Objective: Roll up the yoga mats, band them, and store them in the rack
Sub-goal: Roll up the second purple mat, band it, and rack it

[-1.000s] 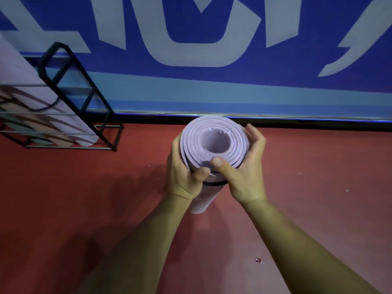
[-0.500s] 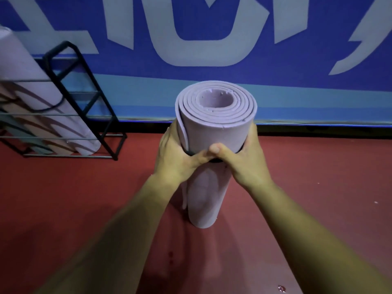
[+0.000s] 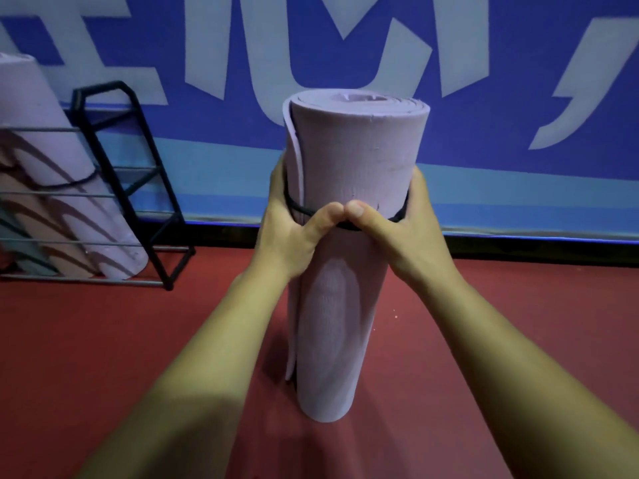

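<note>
A rolled lilac yoga mat [image 3: 356,160] stands upright on the red floor in the middle of the head view. A thin black band [image 3: 300,209] circles it a little above its middle. My left hand [image 3: 294,229] grips the mat from the left and my right hand [image 3: 397,229] from the right, both wrapped round it at the band, thumbs touching in front. The mat's loose outer edge runs down its left side. At the left, a black metal rack [image 3: 138,188] holds another rolled lilac mat [image 3: 45,160], leaning and banded.
A blue wall banner with large pale letters [image 3: 311,46] stands close behind the mat. The red floor [image 3: 103,340] stretches between me and the rack. The rack's grey wire rails cross its front.
The band and both hands have slid down the mat from near its top rim to a little above its middle. My view has dropped, so the mat now shows from the side.
</note>
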Action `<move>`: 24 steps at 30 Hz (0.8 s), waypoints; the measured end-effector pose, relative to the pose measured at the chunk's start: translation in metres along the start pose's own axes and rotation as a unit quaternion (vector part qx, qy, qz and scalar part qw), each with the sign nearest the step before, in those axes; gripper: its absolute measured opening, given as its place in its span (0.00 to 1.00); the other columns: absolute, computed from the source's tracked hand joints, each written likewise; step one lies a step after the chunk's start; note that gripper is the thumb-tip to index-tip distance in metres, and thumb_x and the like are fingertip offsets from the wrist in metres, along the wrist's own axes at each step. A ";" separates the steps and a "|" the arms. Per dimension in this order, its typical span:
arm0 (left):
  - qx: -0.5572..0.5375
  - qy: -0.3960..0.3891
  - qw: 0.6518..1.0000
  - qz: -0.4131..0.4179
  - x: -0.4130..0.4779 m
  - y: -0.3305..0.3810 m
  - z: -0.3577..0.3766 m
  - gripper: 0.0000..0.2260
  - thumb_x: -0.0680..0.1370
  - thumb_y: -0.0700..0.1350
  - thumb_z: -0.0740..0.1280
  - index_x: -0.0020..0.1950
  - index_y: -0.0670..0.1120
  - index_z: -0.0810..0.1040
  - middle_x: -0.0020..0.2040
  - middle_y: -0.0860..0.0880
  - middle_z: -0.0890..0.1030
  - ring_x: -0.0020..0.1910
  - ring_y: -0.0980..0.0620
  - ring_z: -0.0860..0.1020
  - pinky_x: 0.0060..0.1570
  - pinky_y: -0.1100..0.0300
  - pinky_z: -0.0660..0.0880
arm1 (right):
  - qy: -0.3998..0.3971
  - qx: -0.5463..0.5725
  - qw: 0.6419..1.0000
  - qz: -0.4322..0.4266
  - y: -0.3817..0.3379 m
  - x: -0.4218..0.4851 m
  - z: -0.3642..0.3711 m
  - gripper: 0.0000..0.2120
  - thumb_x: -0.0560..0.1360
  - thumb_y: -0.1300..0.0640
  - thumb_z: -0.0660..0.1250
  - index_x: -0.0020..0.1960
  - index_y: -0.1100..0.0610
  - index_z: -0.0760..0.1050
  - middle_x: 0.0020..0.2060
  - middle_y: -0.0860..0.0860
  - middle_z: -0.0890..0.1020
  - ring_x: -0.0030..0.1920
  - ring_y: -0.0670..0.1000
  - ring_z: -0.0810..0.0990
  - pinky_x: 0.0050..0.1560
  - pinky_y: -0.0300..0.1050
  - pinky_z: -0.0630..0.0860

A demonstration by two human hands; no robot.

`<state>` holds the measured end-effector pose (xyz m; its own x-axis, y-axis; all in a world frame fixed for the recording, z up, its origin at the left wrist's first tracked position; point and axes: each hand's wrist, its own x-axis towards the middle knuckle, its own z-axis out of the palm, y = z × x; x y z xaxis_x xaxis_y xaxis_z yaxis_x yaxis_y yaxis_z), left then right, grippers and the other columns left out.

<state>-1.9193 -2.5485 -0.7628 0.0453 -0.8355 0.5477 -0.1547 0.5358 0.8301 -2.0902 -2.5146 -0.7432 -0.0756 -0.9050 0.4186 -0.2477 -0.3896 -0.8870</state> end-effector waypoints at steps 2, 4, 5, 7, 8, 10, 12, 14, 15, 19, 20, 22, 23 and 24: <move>-0.005 0.009 1.000 0.002 -0.001 -0.007 -0.001 0.52 0.58 0.79 0.71 0.70 0.44 0.71 0.57 0.55 0.81 0.57 0.59 0.80 0.56 0.62 0.76 | 0.006 -0.011 1.000 -0.009 0.002 -0.004 0.001 0.46 0.58 0.32 0.76 0.71 0.44 0.67 0.62 0.38 0.79 0.60 0.37 0.78 0.55 0.38 0.76; -0.002 0.016 1.000 0.005 -0.003 -0.018 -0.006 0.47 0.58 0.76 0.73 0.66 0.46 0.73 0.53 0.57 0.82 0.52 0.63 0.81 0.53 0.63 0.76 | 0.008 -0.023 1.000 -0.002 0.008 -0.010 0.005 0.44 0.57 0.30 0.76 0.68 0.44 0.69 0.59 0.38 0.80 0.56 0.35 0.80 0.52 0.36 0.77; 0.007 0.009 1.000 0.002 -0.004 -0.022 -0.008 0.45 0.58 0.74 0.74 0.65 0.47 0.73 0.52 0.57 0.82 0.51 0.65 0.80 0.52 0.63 0.76 | 0.003 -0.030 0.999 0.010 0.013 -0.012 0.007 0.42 0.57 0.28 0.77 0.65 0.43 0.71 0.56 0.37 0.81 0.54 0.33 0.79 0.49 0.33 0.76; 0.038 -0.012 0.999 -0.011 -0.006 -0.030 -0.012 0.43 0.58 0.72 0.73 0.64 0.47 0.73 0.53 0.57 0.82 0.51 0.67 0.80 0.53 0.61 0.77 | -0.011 -0.047 0.999 0.026 0.019 -0.017 0.009 0.35 0.58 0.28 0.78 0.58 0.40 0.71 0.53 0.34 0.80 0.50 0.29 0.78 0.44 0.28 0.74; 0.050 -0.022 0.998 -0.013 -0.006 -0.031 -0.015 0.42 0.59 0.72 0.73 0.65 0.47 0.74 0.55 0.55 0.82 0.55 0.64 0.80 0.57 0.57 0.77 | -0.013 -0.052 0.998 0.030 0.022 -0.018 0.008 0.33 0.58 0.28 0.78 0.57 0.39 0.71 0.53 0.34 0.80 0.50 0.28 0.78 0.44 0.28 0.73; 0.050 -0.031 0.998 -0.003 -0.003 -0.029 -0.019 0.46 0.61 0.76 0.71 0.69 0.47 0.72 0.62 0.50 0.81 0.62 0.55 0.79 0.63 0.51 0.76 | -0.008 -0.051 0.998 0.030 0.023 -0.016 0.004 0.37 0.57 0.29 0.75 0.62 0.40 0.70 0.56 0.36 0.80 0.51 0.30 0.78 0.44 0.29 0.74; 0.032 -0.025 0.999 0.008 0.000 -0.021 -0.018 0.49 0.61 0.78 0.70 0.72 0.47 0.70 0.65 0.50 0.79 0.64 0.55 0.78 0.62 0.55 0.75 | -0.002 -0.032 0.999 0.012 0.021 -0.011 0.001 0.52 0.56 0.29 0.74 0.74 0.45 0.63 0.64 0.38 0.77 0.58 0.33 0.78 0.52 0.32 0.75; 0.024 -0.017 1.000 0.010 -0.001 -0.010 -0.013 0.47 0.62 0.78 0.68 0.71 0.48 0.71 0.60 0.55 0.80 0.59 0.64 0.78 0.57 0.65 0.74 | 0.003 -0.011 1.000 0.000 0.017 -0.010 0.001 0.56 0.57 0.29 0.74 0.79 0.47 0.58 0.67 0.40 0.75 0.61 0.37 0.78 0.58 0.39 0.77; 0.023 -0.011 1.000 0.010 -0.003 -0.009 -0.010 0.46 0.62 0.79 0.67 0.69 0.48 0.72 0.58 0.58 0.81 0.56 0.66 0.79 0.54 0.68 0.73 | 0.005 -0.012 1.000 -0.003 0.016 -0.010 0.002 0.53 0.58 0.29 0.73 0.77 0.47 0.62 0.64 0.40 0.78 0.59 0.37 0.79 0.57 0.41 0.77; 0.037 0.000 0.999 -0.018 -0.019 -0.021 -0.004 0.47 0.57 0.84 0.63 0.65 0.52 0.73 0.53 0.61 0.81 0.51 0.71 0.78 0.49 0.73 0.73 | -0.017 -0.031 0.999 0.025 0.022 -0.018 0.001 0.42 0.58 0.27 0.71 0.67 0.45 0.69 0.55 0.37 0.81 0.52 0.33 0.80 0.48 0.35 0.76; 0.045 -0.003 0.999 -0.023 -0.021 -0.024 -0.005 0.48 0.57 0.84 0.63 0.65 0.52 0.73 0.53 0.60 0.81 0.51 0.72 0.78 0.48 0.74 0.72 | -0.032 -0.042 0.998 0.030 0.024 -0.020 -0.001 0.41 0.58 0.27 0.72 0.66 0.43 0.69 0.55 0.36 0.80 0.52 0.31 0.79 0.47 0.34 0.75; 0.064 -0.012 0.998 -0.019 -0.022 -0.028 -0.008 0.50 0.58 0.84 0.63 0.68 0.50 0.73 0.56 0.56 0.81 0.54 0.68 0.78 0.51 0.72 0.73 | -0.057 -0.062 0.996 0.032 0.028 -0.024 -0.005 0.39 0.59 0.28 0.75 0.65 0.42 0.70 0.57 0.34 0.80 0.53 0.29 0.78 0.47 0.30 0.74; 0.070 -0.016 0.997 -0.008 -0.021 -0.028 -0.008 0.50 0.59 0.83 0.63 0.70 0.50 0.72 0.60 0.54 0.81 0.59 0.63 0.79 0.56 0.69 0.73 | -0.068 -0.064 0.995 0.028 0.031 -0.027 -0.007 0.40 0.61 0.30 0.78 0.66 0.42 0.68 0.59 0.34 0.78 0.54 0.27 0.77 0.48 0.26 0.73; 0.071 -0.015 0.997 0.002 -0.020 -0.027 -0.008 0.49 0.61 0.81 0.65 0.72 0.50 0.70 0.63 0.52 0.79 0.62 0.59 0.78 0.60 0.64 0.74 | -0.074 -0.065 0.995 0.024 0.034 -0.028 -0.008 0.44 0.62 0.32 0.80 0.71 0.43 0.65 0.63 0.33 0.75 0.56 0.26 0.75 0.50 0.24 0.71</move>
<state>-1.9085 -2.5452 -0.7959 0.0151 -0.8374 0.5463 -0.2938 0.5185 0.8030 -2.1046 -2.5008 -0.7840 0.0499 -0.9409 0.3349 -0.3715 -0.3288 -0.8683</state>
